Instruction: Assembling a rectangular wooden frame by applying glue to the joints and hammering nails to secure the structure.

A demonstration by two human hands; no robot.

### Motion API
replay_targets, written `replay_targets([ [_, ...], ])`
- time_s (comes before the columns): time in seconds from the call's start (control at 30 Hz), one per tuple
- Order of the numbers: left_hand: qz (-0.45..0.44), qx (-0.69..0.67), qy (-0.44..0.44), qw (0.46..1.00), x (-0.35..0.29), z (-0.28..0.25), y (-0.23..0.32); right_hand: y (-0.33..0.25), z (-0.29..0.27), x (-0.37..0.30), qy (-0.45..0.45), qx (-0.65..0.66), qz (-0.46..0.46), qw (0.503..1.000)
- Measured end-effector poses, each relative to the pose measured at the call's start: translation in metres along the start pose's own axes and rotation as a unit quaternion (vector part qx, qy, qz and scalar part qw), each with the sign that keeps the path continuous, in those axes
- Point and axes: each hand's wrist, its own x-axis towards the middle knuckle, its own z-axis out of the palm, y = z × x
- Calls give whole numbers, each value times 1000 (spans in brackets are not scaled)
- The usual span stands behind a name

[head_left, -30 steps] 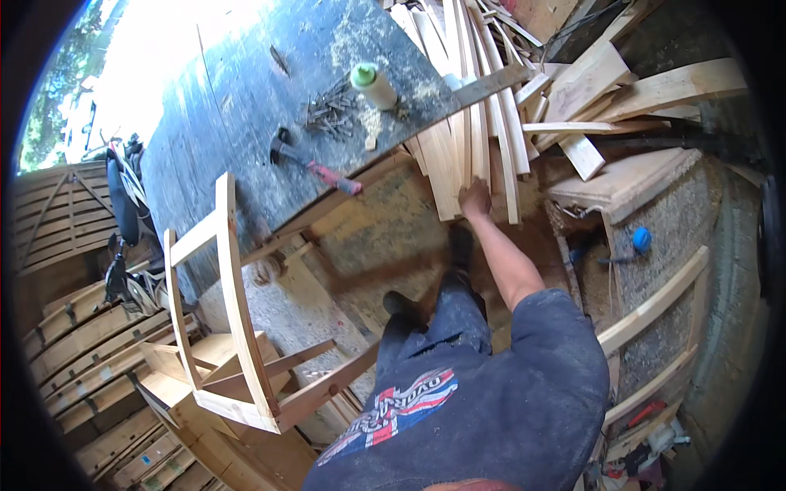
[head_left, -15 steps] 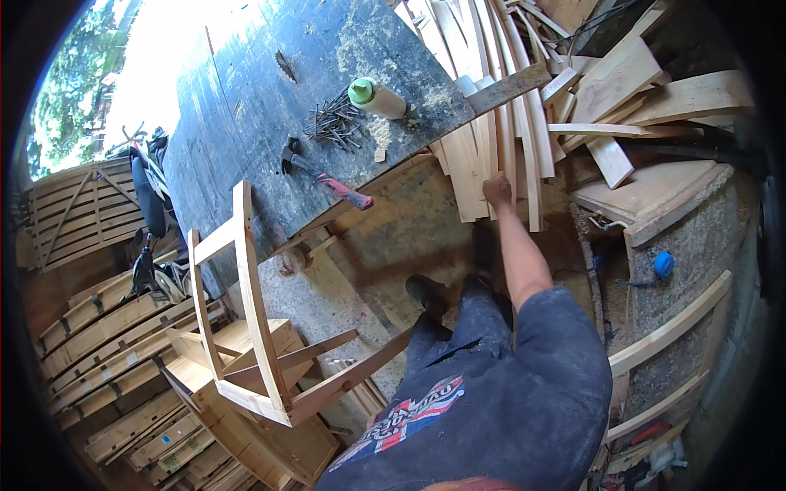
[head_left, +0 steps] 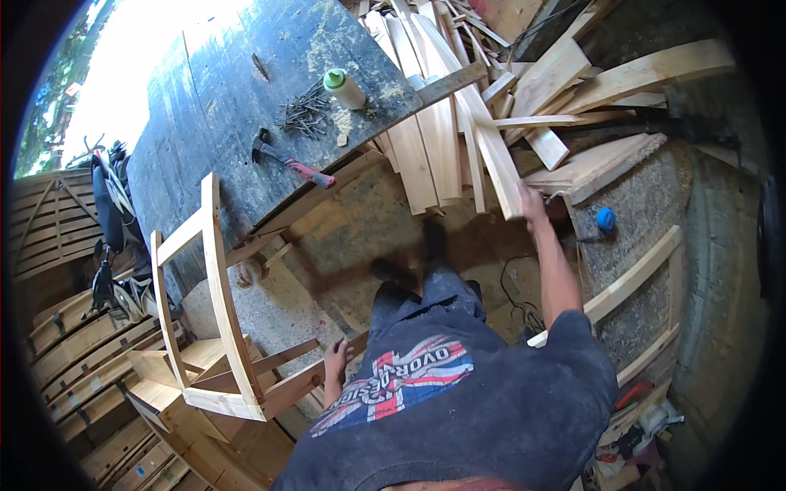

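My right hand is closed on the near end of a long pale wooden plank. The plank slants back over a pile of similar boards at the far side. My left hand is low in front of my body with its fingers apart, and it holds nothing. Just left of it stands a wooden chair frame, one of its rails close to the hand.
A dark worktable carries a hammer, loose nails and a bottle with a green cap. Stacked wooden parts lie at left. On the right are a dusty cabinet, a blue round object and a curved frame.
My right hand has moved right and nearer, swinging the plank's near end out from the pile. My left hand has come into view beside the chair frame. The whole view has shifted.
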Motion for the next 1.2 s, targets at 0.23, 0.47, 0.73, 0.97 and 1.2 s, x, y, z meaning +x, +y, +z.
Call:
replay_targets([
  [0.23, 170, 139, -80, 972, 46, 27, 64, -19, 2, -194, 55, 12, 61, 997],
  [0.47, 383, 305, -210, 846, 58, 156, 227, -74, 15, -315, -165, 591, 116, 781],
  [0.73, 115, -27, -544, 831, -96, 374, 358, -93, 66, -413, -360, 783, 10, 507],
  [0.97, 121, -181, -595, 774, -147, 360, 393, -60, 83, -421, -500, 666, -7, 554],
  [1.2, 191, -296, -623, 698, -168, 252, 453, -61, 59, -347, -326, 222, 110, 912],
])
